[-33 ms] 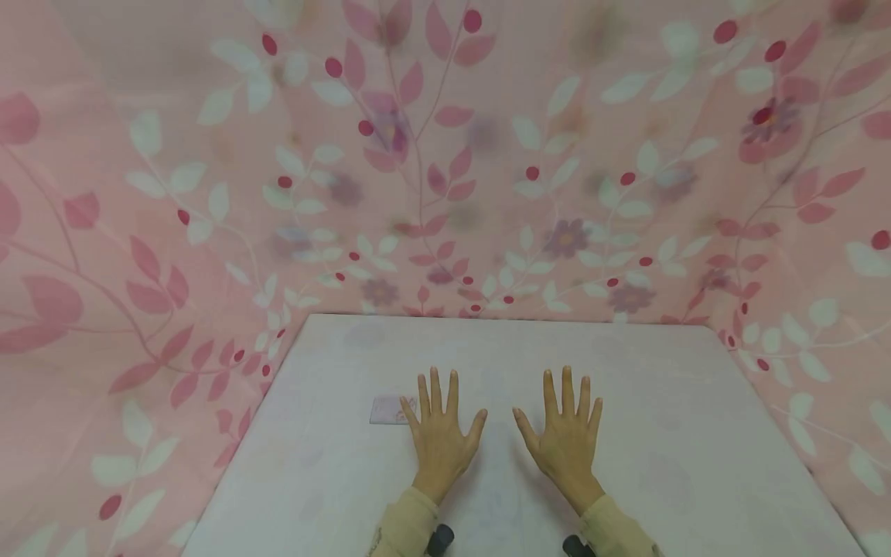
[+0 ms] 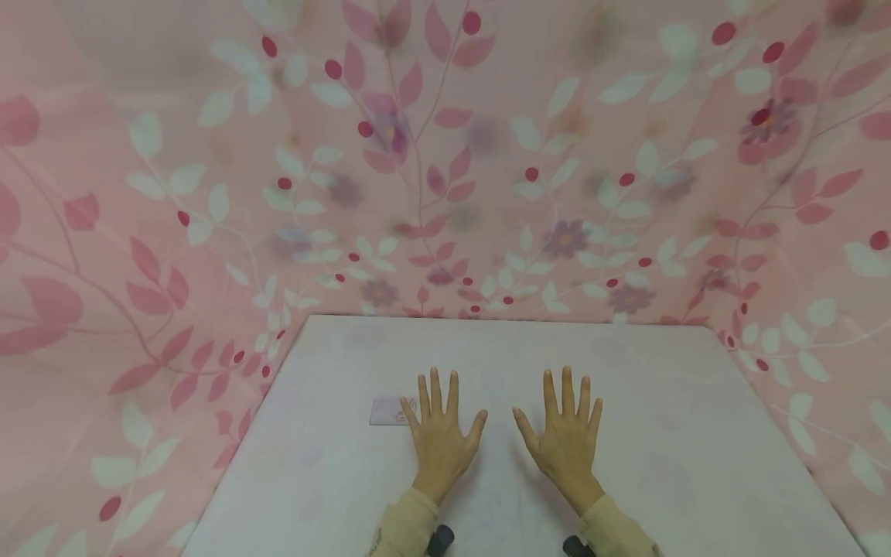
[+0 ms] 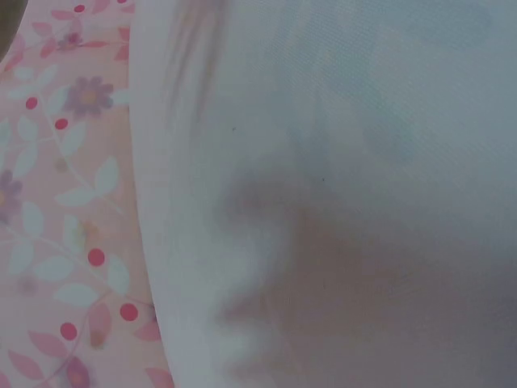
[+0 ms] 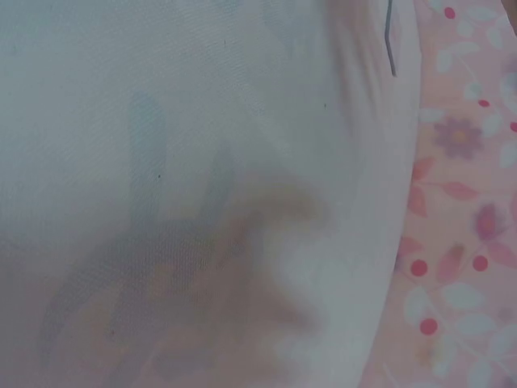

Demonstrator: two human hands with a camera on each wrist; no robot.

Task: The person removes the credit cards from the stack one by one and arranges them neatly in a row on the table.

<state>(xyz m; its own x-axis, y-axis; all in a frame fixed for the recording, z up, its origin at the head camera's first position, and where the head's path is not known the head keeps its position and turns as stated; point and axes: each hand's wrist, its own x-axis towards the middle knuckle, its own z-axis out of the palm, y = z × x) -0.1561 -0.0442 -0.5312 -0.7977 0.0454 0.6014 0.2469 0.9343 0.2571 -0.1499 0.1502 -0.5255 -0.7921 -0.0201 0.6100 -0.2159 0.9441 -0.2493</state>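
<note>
My left hand is over the white table with its fingers straight and spread and its thumb pointing inward. Just left of it lies a small flat pink-and-white rectangle, like a card or thin packet, with a printed pattern at its right end. The little finger overlaps that end in the head view. To the right, my right hand mirrors the left, palm down, fingers spread, holding nothing. The wrist views show blurred hand shadows on the tabletop, and the hands themselves are out of those frames.
The white tabletop has a faint floral print. Pink flowered cloth surrounds it at the back and both sides. Beige sleeves cover the forearms, and a dark wrist device sits by the left wrist.
</note>
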